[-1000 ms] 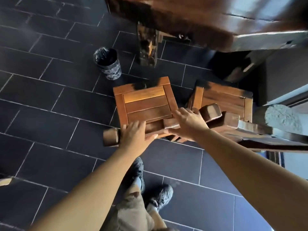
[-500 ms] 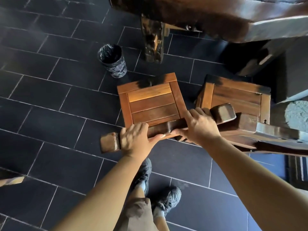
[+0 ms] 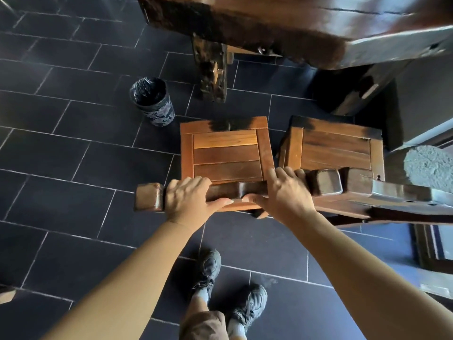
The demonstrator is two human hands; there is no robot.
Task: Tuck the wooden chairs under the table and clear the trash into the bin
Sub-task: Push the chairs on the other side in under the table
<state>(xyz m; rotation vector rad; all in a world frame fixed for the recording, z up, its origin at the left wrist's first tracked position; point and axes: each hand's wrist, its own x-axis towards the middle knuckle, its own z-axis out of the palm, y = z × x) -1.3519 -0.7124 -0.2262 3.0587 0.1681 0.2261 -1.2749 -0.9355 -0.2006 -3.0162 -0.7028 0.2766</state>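
A wooden chair (image 3: 226, 153) with a slatted seat stands on the dark tiles in front of me, facing the heavy wooden table (image 3: 294, 25). My left hand (image 3: 190, 197) and my right hand (image 3: 285, 192) both grip its top back rail, fingers over the far side, thumbs on the near side. The seat's front edge lies just short of the table edge, in its shadow. A second wooden chair (image 3: 335, 148) stands close to the right, its back rail next to my right hand. The bin (image 3: 153, 101), lined with a black bag, sits on the floor to the left.
A thick table leg (image 3: 212, 69) stands between the bin and the held chair's front. A grey textured object (image 3: 429, 168) is at the right edge. My feet (image 3: 228, 290) are just behind the chair. A light scrap (image 3: 7, 295) lies at the far left on the floor.
Both hands have settled into a fuller grip on the back rail. The chair has straightened and shifted slightly toward the table, alongside the second chair.
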